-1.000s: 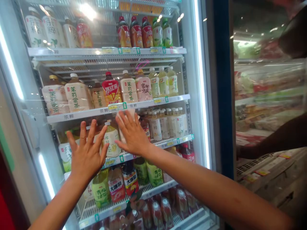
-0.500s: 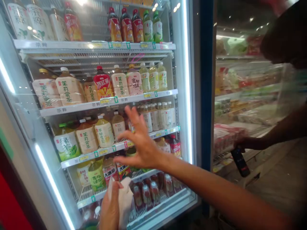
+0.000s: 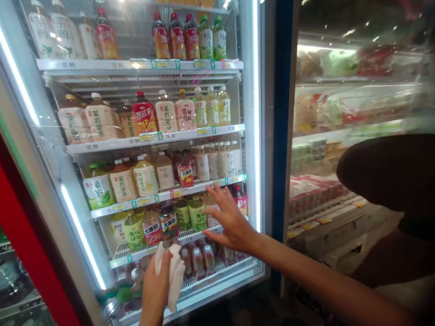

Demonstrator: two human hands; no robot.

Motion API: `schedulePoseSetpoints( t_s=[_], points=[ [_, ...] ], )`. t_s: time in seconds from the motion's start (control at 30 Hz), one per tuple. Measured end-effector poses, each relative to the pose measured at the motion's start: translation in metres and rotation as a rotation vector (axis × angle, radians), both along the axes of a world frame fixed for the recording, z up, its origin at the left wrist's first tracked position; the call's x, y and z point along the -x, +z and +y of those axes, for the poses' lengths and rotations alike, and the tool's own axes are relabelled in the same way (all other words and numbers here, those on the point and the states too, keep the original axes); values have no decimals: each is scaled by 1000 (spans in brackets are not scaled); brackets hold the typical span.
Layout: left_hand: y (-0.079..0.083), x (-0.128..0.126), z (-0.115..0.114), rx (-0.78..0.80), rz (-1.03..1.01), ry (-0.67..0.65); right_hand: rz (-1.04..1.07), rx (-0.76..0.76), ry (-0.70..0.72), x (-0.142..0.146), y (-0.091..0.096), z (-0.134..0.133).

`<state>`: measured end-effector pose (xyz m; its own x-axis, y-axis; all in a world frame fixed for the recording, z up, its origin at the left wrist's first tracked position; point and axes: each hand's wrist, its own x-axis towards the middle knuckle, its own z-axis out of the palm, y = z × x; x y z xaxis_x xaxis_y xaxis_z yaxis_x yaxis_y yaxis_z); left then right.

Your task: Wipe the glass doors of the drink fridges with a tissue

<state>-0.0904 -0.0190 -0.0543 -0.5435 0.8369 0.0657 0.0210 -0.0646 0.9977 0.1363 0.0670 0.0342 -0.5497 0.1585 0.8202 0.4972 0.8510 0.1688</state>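
My right hand [image 3: 231,219] reaches in from the right with its fingers spread and nothing in them. It is in front of the lower shelves of a lit drinks cooler [image 3: 142,194]; whether it touches the glass, I cannot tell. Lower down, my left hand [image 3: 156,283] grips a crumpled white tissue [image 3: 176,276]. Behind the right fingers are green tea bottles [image 3: 197,213], partly covered. A small dark red bottle [image 3: 186,170] faces front on the shelf above. Near the tissue are a dark-labelled bottle [image 3: 169,222] and several bottles lying down [image 3: 197,260].
Bright light strips [image 3: 256,113] line the cooler's sides. A dark blue post [image 3: 282,136] divides it from a shelf of packaged food [image 3: 316,194] on the right. A person's dark, blurred shape [image 3: 387,176] is close on that side. A red panel [image 3: 25,235] stands left.
My right hand has moved down and to the right, uncovering the small dark red bottle. The left hand keeps the tissue. The other person's hand with a phone is no longer visible.
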Motion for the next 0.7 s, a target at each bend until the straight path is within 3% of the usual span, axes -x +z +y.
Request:
schedulePoseSetpoints(
  t_s=[0.1,0.17,0.3,0.37,0.5,0.6,0.7],
  points=[
    [29,-7,9,-111,-168,-44,-81,75,192,44,-31,-14],
    [54,-17,16,-189,-248,-144,-62,123,247,79,-33,-13],
    [110,-20,31,-356,-372,-538,57,55,209,122,-1,33],
    [130,-7,42,-398,-235,-589,57,-29,171,125,18,67],
    [143,35,63,-430,397,-262,62,-84,71,118,22,119],
    [140,69,73,-495,660,-110,-24,-128,44,118,20,140],
    [143,101,85,-552,1213,109,-75,-178,14,128,53,153]
  ],
)
